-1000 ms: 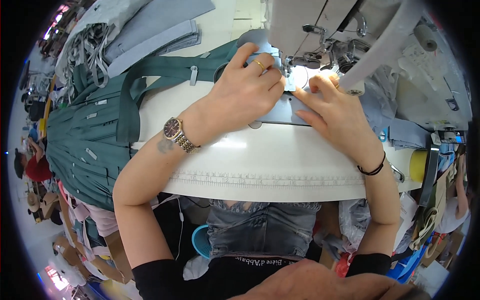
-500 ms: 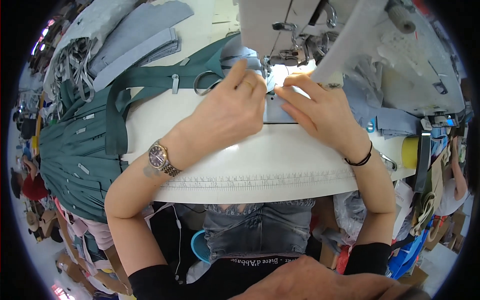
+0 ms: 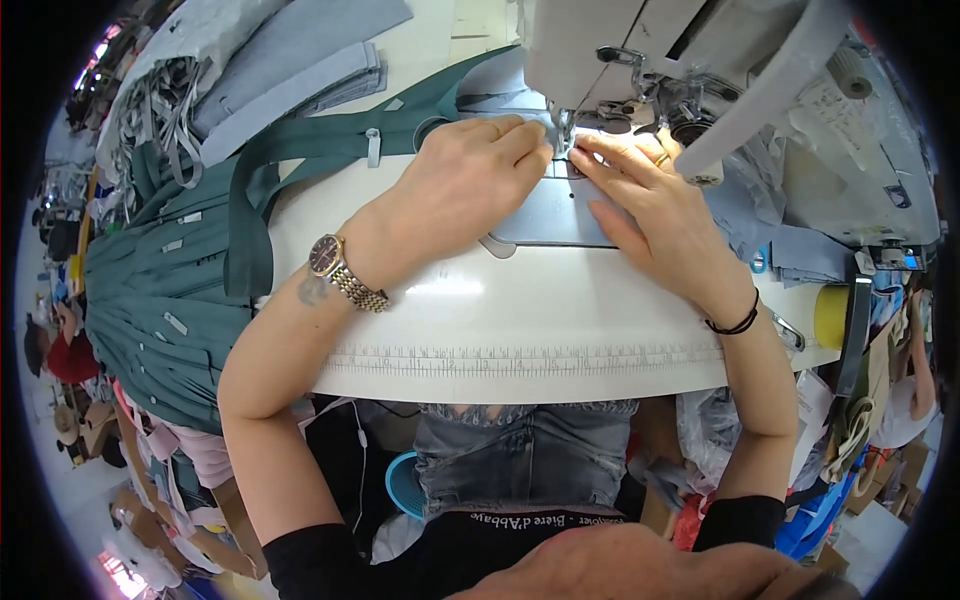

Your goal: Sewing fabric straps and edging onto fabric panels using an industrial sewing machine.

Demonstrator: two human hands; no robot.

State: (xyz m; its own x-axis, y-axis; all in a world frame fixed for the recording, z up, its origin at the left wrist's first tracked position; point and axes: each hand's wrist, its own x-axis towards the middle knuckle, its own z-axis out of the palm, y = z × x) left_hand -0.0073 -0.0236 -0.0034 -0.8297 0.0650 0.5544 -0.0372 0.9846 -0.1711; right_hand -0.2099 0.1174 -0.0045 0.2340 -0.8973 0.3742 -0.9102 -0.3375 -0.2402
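A sewing machine (image 3: 600, 75) stands at the back, its lit presser foot (image 3: 566, 135) between my two hands. My left hand (image 3: 480, 175), with a metal watch on the wrist, is closed just left of the foot. It grips a narrow green fabric strip (image 3: 428, 128), which loops out behind the knuckles; the held end is hidden. Stretched fingers of my right hand (image 3: 650, 190) rest with their tips beside the foot, the thumb apart over the metal needle plate (image 3: 560, 215). From the left a wide green band (image 3: 330, 148) with a small white tag runs behind my left hand.
A gathered green garment (image 3: 160, 310) hangs over the table's left side. Grey-blue cut pieces (image 3: 300, 85) lie stacked at the back left, and more cloth (image 3: 810, 255) lies right. A printed ruler (image 3: 500, 362) runs along the front edge. A yellow roll (image 3: 830, 316) sits at the right.
My left hand has lowered, turning flatter beside the presser foot. The right hand's fingertips have come up next to the foot. The whole view has shifted slightly, setting the machine further right.
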